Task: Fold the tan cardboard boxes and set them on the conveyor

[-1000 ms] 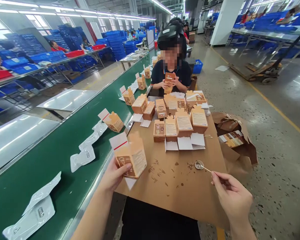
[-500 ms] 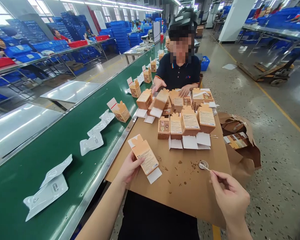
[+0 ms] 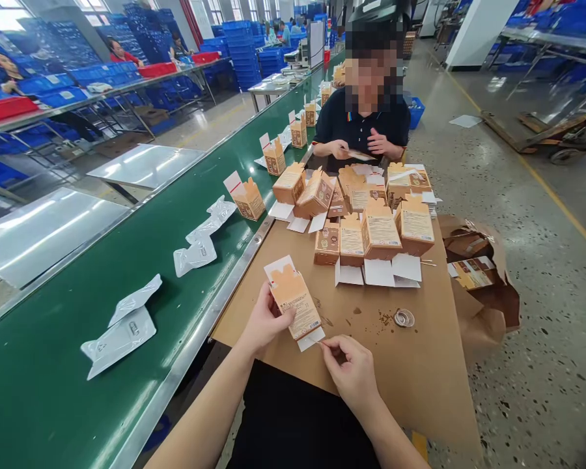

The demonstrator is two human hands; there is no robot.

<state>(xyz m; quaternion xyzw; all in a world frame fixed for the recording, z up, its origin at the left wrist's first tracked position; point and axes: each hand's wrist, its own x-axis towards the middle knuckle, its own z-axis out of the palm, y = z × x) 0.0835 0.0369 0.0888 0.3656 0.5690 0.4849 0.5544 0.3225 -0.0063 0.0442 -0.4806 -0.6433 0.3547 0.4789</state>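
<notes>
My left hand [image 3: 265, 320] holds a small orange carton [image 3: 294, 302] tilted above the brown cardboard sheet [image 3: 371, 352]. The carton's white bottom flap hangs open. My right hand [image 3: 352, 371] pinches a thin strip of tape just below that flap. A small roll of clear tape [image 3: 404, 317] lies on the cardboard to the right, apart from both hands. A cluster of several open orange cartons [image 3: 371, 228] stands farther back on the sheet.
A green conveyor belt [image 3: 53, 404] runs along my left, carrying white plastic pouches [image 3: 120, 329] and upright cartons [image 3: 247, 197]. A person in a dark shirt [image 3: 364, 124] sits opposite, handling a flat piece. A torn brown paper bag [image 3: 483, 286] lies on the floor at right.
My left hand brought the carton in from over the belt to over the cardboard. My right hand moved left from beside the tape roll to the carton's bottom flap.
</notes>
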